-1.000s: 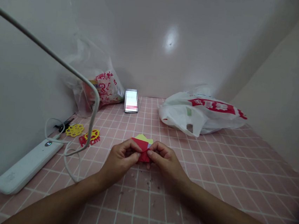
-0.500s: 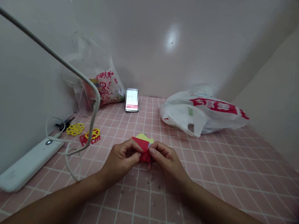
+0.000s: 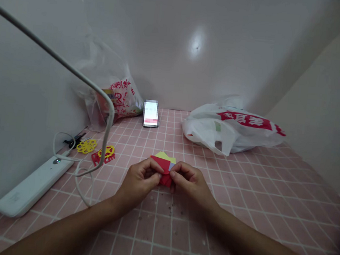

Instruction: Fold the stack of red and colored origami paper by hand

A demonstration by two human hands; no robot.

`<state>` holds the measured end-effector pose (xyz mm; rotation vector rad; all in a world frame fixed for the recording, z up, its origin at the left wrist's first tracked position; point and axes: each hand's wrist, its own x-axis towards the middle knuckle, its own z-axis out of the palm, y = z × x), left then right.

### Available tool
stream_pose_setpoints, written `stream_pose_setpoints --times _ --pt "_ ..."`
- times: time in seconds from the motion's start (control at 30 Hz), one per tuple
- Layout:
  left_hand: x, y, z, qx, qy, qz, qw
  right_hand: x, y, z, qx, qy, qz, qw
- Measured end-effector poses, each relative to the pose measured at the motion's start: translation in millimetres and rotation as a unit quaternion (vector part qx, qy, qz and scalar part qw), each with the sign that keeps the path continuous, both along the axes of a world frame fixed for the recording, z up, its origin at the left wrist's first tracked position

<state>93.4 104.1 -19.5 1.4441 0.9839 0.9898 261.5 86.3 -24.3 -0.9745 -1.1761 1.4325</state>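
Note:
Between my two hands is a piece of folded red paper (image 3: 159,163), held low over the table. My left hand (image 3: 141,179) pinches its left side between thumb and fingers. At its right edge, my right hand (image 3: 191,183) is closed with thumb and forefinger on the red paper. Yellow paper (image 3: 165,156) shows just behind it, and a small pale lilac patch (image 3: 171,165) shows beside my right fingertips. The hands partly hide the lower folds.
A pink tiled tabletop (image 3: 242,190) carries a white power strip (image 3: 34,186), a looping white cable (image 3: 108,129), yellow cut-outs (image 3: 86,146) and red cut-out letters (image 3: 96,159) on the left. Behind stand a lit phone (image 3: 151,113), a clear bag (image 3: 124,99) and a white bag (image 3: 205,131).
My right fingertips have shifted slightly on the red paper's edge, and a little more of the lilac patch shows. The view has moved very slightly; my left hand keeps its pinch.

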Motion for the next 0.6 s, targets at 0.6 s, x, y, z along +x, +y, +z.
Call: stream_pose_setpoints --times 0.6 --pt "4.2 -1.9 -2.1 -0.04 -0.057 -0.016 0.997 -3.8 -5.8 -3.4 0.029 -0.049 -0.054 0.997"
